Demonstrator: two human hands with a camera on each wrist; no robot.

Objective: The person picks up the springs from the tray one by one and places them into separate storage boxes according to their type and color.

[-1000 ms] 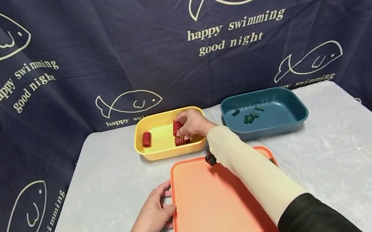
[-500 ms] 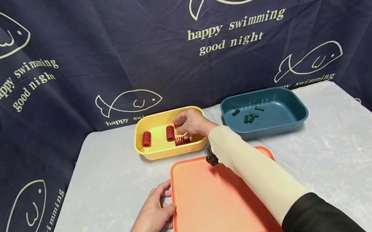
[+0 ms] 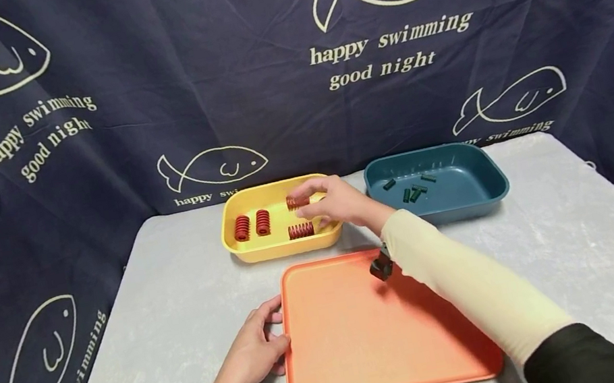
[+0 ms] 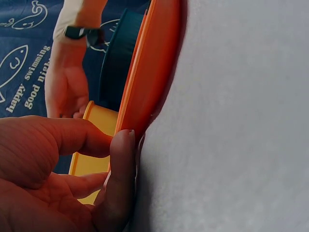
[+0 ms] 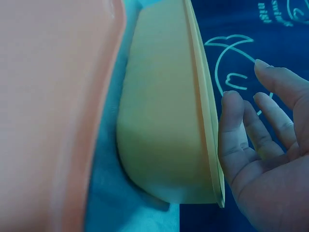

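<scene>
My right hand (image 3: 340, 203) hovers over the right end of a yellow bin (image 3: 262, 254), fingers spread and holding nothing in the right wrist view. Two red coil springs stand or lie side by side in the bin's left half, one being the nearer-to-middle spring (image 3: 263, 222). Close to my right fingers are another red spring (image 3: 301, 230) at the front and a partly hidden spring (image 3: 298, 201) behind. My left hand (image 3: 251, 348) pinches the left rim of an orange tray (image 3: 346, 342); the left wrist view shows thumb and finger at its edge (image 4: 145, 72).
Right of the yellow bin stands a blue bin (image 3: 466, 187) with several small dark green pieces (image 3: 415, 194). Both stand behind the tray on a pale cloth-covered table (image 3: 177, 296). A navy curtain (image 3: 264, 89) hangs behind. My right forearm (image 3: 470, 279) crosses above the tray.
My right hand has let go of a red spring, which has shifted left in the yellow bin. The hand has drawn back slightly right. My left hand stays at the tray.
</scene>
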